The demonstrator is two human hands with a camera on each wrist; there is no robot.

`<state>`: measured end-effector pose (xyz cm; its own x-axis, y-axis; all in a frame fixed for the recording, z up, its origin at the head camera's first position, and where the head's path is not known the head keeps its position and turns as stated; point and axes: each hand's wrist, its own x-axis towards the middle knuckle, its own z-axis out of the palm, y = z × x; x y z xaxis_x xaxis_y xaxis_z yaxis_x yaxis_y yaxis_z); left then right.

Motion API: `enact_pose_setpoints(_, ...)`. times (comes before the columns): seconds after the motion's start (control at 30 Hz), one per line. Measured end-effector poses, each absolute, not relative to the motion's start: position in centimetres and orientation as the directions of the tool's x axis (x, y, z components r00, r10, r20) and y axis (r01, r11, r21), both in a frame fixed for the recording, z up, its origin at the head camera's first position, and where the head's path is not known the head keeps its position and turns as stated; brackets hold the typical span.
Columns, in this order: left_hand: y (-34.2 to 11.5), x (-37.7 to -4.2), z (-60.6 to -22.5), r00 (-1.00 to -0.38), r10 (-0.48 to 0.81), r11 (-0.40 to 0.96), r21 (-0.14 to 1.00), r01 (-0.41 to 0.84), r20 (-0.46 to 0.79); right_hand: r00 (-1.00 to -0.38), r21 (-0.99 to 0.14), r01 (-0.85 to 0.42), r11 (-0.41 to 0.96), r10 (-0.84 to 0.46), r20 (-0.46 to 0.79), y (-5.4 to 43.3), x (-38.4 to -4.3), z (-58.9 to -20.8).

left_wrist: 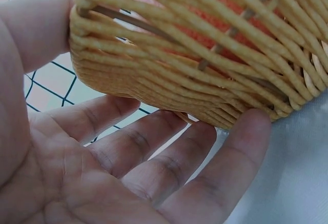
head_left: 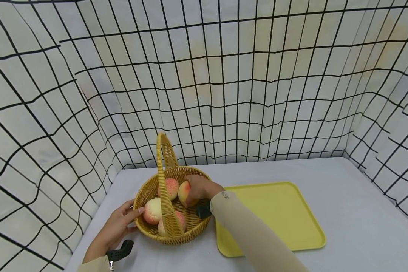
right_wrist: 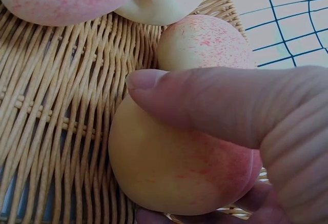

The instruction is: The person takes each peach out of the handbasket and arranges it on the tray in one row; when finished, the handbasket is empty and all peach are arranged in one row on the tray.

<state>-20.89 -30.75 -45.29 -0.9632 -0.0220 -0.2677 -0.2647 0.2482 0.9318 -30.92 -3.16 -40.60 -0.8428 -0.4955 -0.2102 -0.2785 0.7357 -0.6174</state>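
A woven wicker basket (head_left: 193, 236) with a tall arched handle (head_left: 166, 189) stands on the table, several peaches inside it. Reaching into its right side, my right hand (head_left: 200, 189) grips a yellow-red peach (right_wrist: 174, 157), thumb across the top and fingertips showing below. At the basket's left, my left hand (head_left: 119, 223) holds the rim, with the thumb over the edge and the fingers against the woven outside (left_wrist: 169, 75). A pale peach (head_left: 153, 211) lies near that thumb. Another peach (head_left: 172, 188) sits further back, and one (head_left: 180, 223) is partly hidden by the handle.
A yellow rectangular tray (head_left: 278, 211) lies right of the basket, with my right forearm (head_left: 251, 230) crossing over its left part. White cloth covers the table (head_left: 353, 211). Black-gridded white sheeting (head_left: 238, 83) encloses the back and sides.
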Motion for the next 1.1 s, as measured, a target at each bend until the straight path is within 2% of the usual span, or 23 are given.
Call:
enact_pose_setpoints(0.5,-30.7,-20.7,-45.3,-0.963,-0.036,0.232,0.935,-0.269,-0.268,-0.845,-0.578,-0.323,0.75,-0.503,-0.181,-3.3,-31.1,-41.1)
enact_pose_setpoints(0.8,-30.5,-20.8,-45.4,-0.959,-0.039,0.23,0.932,-0.281,-0.28,-0.846,-0.649,-0.289,0.704,-0.506,-0.171,-2.8,-31.0,-40.9)
enact_pose_setpoints(1.1,-30.4,-20.7,-45.5,-0.961,-0.042,0.235,0.932,-0.275,-0.272,-0.833,-0.702,-0.326,0.633,-0.544,-0.104,-1.9,-31.3,-40.2)
